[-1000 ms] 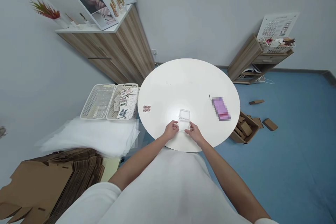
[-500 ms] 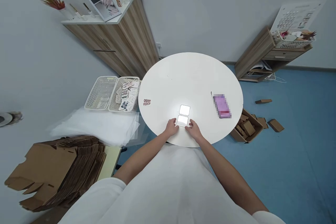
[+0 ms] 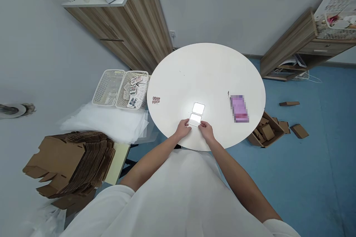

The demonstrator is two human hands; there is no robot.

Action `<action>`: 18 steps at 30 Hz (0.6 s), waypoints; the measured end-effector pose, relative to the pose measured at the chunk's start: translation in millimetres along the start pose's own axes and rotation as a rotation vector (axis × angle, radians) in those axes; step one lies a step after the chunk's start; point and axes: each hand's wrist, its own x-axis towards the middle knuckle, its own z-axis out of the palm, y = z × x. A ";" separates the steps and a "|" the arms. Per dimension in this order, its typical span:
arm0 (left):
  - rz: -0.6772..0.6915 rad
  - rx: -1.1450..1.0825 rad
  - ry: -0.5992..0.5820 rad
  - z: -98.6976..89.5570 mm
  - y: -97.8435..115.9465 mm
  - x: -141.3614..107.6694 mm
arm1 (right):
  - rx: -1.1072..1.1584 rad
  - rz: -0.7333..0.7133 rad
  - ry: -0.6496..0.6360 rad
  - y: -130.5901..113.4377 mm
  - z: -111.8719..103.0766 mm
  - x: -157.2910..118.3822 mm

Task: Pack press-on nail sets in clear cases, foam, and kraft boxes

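A small flat hinged case (image 3: 195, 119), white or clear with bright panels, lies opened out near the front edge of the round table. Its upper half (image 3: 198, 108) points away from me. My left hand (image 3: 183, 128) has its fingers curled at the left edge of the lower half. At the right edge, the fingers and thumb of my right hand (image 3: 206, 130) pinch the lower corner. To the left on the tabletop lies a small set of reddish-brown oval pieces (image 3: 156, 100). A purple, pixelated item (image 3: 239, 109) rests on the right.
The white round table (image 3: 205, 70) stands before me. White baskets (image 3: 107, 88) holding packets and cards are on its left, above plastic sheets (image 3: 105, 122) and stacked flat cardboard (image 3: 61, 159). An open carton (image 3: 256, 140) with small boxes sits on the floor at right. Wooden cabinets (image 3: 136, 26) stand behind.
The view has shifted, so the surroundings sit differently. My hands stay at the lower half of the case, which is turned slightly; the right fingers have drawn in closer to its corner.
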 end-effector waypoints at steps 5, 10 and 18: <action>0.003 -0.002 -0.021 -1.3 -0.8 -0.8 | -0.045 -0.011 0.011 4.3 0.6 4.1; 0.014 -0.038 -0.062 -6.0 -0.4 -1.7 | -0.004 0.033 0.044 0.3 2.9 3.8; 0.027 -0.037 -0.207 -39.1 -11.0 5.0 | 0.048 0.059 0.129 -0.6 7.0 0.2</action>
